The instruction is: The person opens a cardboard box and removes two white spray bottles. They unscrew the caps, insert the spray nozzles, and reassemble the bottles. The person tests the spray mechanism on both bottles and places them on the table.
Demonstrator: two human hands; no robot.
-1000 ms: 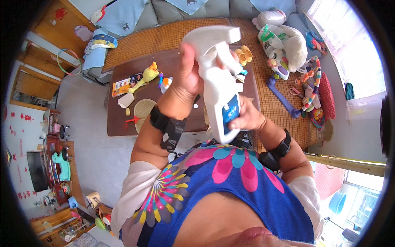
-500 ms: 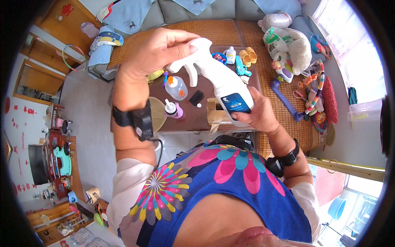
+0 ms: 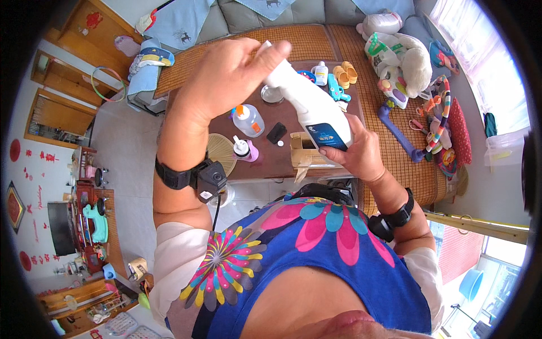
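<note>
A white spray bottle with a dark blue label slants across the middle, above the brown table. My right hand grips its lower body, the thumb lying over the label. Around the sprayer top is my left hand, with its thumb on the near side. The trigger and most of the nozzle are hidden by that hand or turned away. Below the bottle, the table holds a clear bottle with an orange cap, a purple-and-white bottle and a small black object.
An open cardboard box stands at the table's near edge beside a round woven fan. Farther back are a teal toy gun, yellow shoes and a small white bottle. Toys and a white plush crowd the matted seat at right.
My left hand has turned about the sprayer top, and the trigger that showed before is now out of sight. My right hand keeps its hold on the body. The view has shifted slightly.
</note>
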